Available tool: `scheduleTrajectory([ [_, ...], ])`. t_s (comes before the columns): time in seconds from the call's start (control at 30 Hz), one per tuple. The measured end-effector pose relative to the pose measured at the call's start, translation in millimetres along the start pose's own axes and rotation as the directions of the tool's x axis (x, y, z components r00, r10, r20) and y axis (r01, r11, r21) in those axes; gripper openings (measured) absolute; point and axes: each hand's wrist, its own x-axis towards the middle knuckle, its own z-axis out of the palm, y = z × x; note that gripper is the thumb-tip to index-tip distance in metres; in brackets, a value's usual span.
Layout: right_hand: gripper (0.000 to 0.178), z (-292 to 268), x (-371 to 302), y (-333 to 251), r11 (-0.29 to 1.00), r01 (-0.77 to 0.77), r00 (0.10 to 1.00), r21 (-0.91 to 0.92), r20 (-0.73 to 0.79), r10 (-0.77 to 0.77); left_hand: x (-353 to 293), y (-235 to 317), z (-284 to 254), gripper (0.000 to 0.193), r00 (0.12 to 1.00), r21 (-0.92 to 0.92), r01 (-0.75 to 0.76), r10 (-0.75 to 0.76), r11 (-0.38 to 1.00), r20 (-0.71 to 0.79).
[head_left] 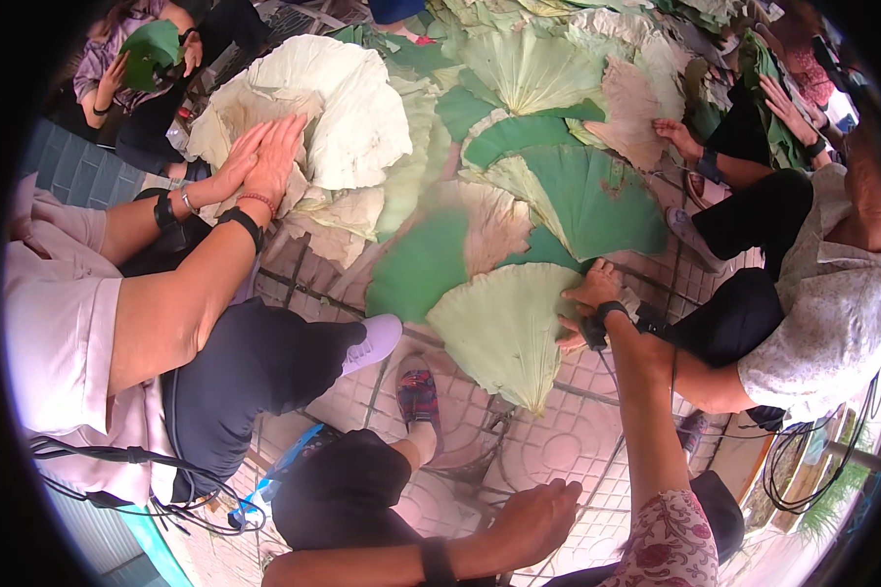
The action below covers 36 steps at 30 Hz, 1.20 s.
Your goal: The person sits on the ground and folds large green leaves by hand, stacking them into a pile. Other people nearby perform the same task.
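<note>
My right arm, in a floral sleeve, reaches up to the leaf pile. The fingers of my right hand (597,286) are closed on the right edge of a pale green lotus leaf (504,318), beside a darker green lotus leaf (597,201). A co-worker's hand (569,338) is just below, partly hidden by my wrist. My left hand (536,523) hovers over the paving with nothing in it, its fingers loosely stretched out. A black band circles each of my wrists.
At the left, a person presses both hands (255,166) on a stack of dry, whitish leaves (347,112). Another person sits at the right, close to my arm. More people handle leaves at the far side. Black cables (147,465) hang at the left. Pink tiles (558,455) pave the ground.
</note>
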Motion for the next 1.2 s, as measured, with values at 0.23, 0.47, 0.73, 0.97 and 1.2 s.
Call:
scheduleTrajectory([
  [0.23,0.028,87.7,16.5,75.7,0.705,0.255,0.967,0.662,-0.169,-0.191,25.8,14.5,13.4,0.017,0.986,0.098,-0.067,0.051,0.993,0.161],
  [0.47,0.020,-55.0,-51.7,-29.0,0.298,0.176,0.931,0.938,-0.060,-0.359,49.3,14.9,30.2,0.013,0.988,0.102,-0.155,0.155,0.983,0.013],
  [0.73,0.067,-407.9,135.7,-89.3,0.535,0.613,0.767,0.581,-0.600,-0.227,78.8,6.1,13.9,0.021,0.956,0.089,-0.262,0.271,0.961,-0.111],
  [0.97,0.122,-68.0,102.1,-122.3,0.888,0.460,0.886,-0.014,-0.062,-0.460,61.7,3.6,-10.5,0.023,0.992,0.113,-0.121,0.124,0.986,-0.018],
  [1.2,0.136,57.0,45.6,-166.5,0.925,0.364,0.918,-0.108,-0.127,-0.376,53.2,-9.7,-10.2,0.023,0.989,0.194,-0.150,0.149,0.969,0.019],
])
